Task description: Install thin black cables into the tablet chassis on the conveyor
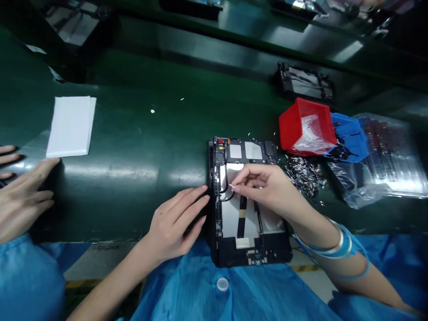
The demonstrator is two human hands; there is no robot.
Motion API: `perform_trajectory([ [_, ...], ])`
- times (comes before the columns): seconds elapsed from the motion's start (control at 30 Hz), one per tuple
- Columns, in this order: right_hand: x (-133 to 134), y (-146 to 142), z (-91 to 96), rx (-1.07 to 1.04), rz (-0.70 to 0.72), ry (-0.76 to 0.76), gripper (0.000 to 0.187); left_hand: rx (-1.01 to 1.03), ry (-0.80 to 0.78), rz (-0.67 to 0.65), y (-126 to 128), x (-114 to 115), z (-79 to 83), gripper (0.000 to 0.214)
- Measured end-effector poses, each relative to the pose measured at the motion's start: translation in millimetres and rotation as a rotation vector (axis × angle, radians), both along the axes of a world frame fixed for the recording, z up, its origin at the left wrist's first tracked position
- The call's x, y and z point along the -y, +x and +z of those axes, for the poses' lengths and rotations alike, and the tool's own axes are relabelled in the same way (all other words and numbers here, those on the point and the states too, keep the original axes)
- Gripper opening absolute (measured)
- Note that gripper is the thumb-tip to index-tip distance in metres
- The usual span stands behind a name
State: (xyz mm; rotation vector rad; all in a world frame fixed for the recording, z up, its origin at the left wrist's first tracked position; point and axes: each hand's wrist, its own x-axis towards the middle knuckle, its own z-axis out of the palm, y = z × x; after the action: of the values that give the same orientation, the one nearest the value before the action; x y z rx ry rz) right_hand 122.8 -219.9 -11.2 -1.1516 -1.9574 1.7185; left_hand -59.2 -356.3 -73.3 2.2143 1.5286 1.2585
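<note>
An opened tablet lies on the green belt in front of me, its back cover off, showing white battery cells, flat cables and metal shields. My left hand rests flat against the tablet's left edge, fingers stretched out. My right hand is over the tablet's upper middle, thumb and forefinger pinched on a small white piece at a thin black cable. A bracelet and blue cuff band circle my right wrist.
A red bin with a clear bag, a blue bin, loose small black parts and plastic bags lie to the right. Another open device sits further back. White foam sheets lie at left, near another person's hands.
</note>
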Motion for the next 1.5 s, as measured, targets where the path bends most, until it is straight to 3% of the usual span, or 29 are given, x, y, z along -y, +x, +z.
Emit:
perform_trajectory([
  [0.3, -2, -5, 0.6, 0.102, 0.018, 0.121, 0.005, -0.258, -0.01, -0.049, 1, 0, -2.5, 0.038],
  [0.47, 0, -4, -1.2, 0.114, 0.053, 0.18, 0.007, -0.254, -0.023, -0.008, 6, 0, -3.0, 0.038],
  [0.53, 3, -3, 0.5, 0.144, 0.075, 0.247, 0.002, -0.247, -0.012, 0.013, 8, -1, -2.9, 0.037],
  [0.6, 4, 2, 5.3, 0.184, 0.042, 0.383, 0.01, -0.264, 0.001, 0.039, 10, -2, -2.6, 0.035],
  [0.67, -1, 13, 11.8, 0.227, -0.098, 0.589, 0.019, -0.293, 0.013, 0.052, 11, -4, -2.0, 0.033],
  [0.77, -27, 42, 18.9, 0.268, -0.491, 0.935, 0.008, -0.32, 0.029, 0.05, 13, -7, -1.2, 0.03],
  [0.8, -38, 53, 19.8, 0.278, -0.647, 1.047, 0.013, -0.32, 0.033, 0.055, 13, -7, -1.2, 0.03],
  [0.87, -57, 72, 19.9, 0.468, -0.753, 1.235, 0.022, -0.297, 0.029, 0.071, 14, -6, -1.8, 0.029],
  [0.9, -62, 78, 19.5, 0.619, -0.632, 1.2, 0.008, -0.277, 0.027, 0.076, 15, -5, -2.4, 0.029],
  [0.97, -62, 79, 18.5, 0.69, -0.5, 1.158, 0.02, -0.246, 0.029, 0.072, 16, -4, -3.7, 0.032],
  [1.0, -58, 74, 17.9, 0.636, -0.435, 1.111, 0.024, -0.243, 0.031, 0.065, 16, -3, -3.9, 0.033],
  [1.1, -40, 42, 15.2, 0.306, -0.238, 0.884, 0.006, -0.296, 0.033, 0.066, 15, -4, -2.2, 0.031],
  [1.23, -40, -4, 8.7, 0.273, 0.108, 0.531, 0.011, -0.389, 0.013, 0.072, 13, -8, 4.1, 0.025],
  [1.33, -50, -18, 4.0, 0.26, 0.176, 0.433, 0.008, -0.393, 0.013, 0.049, 11, -8, 6.5, 0.027],
  [1.5, -54, -18, 2.7, 0.208, 0.196, 0.297, 0.013, -0.346, 0.042, -0.003, 12, -9, 5.6, 0.04],
])
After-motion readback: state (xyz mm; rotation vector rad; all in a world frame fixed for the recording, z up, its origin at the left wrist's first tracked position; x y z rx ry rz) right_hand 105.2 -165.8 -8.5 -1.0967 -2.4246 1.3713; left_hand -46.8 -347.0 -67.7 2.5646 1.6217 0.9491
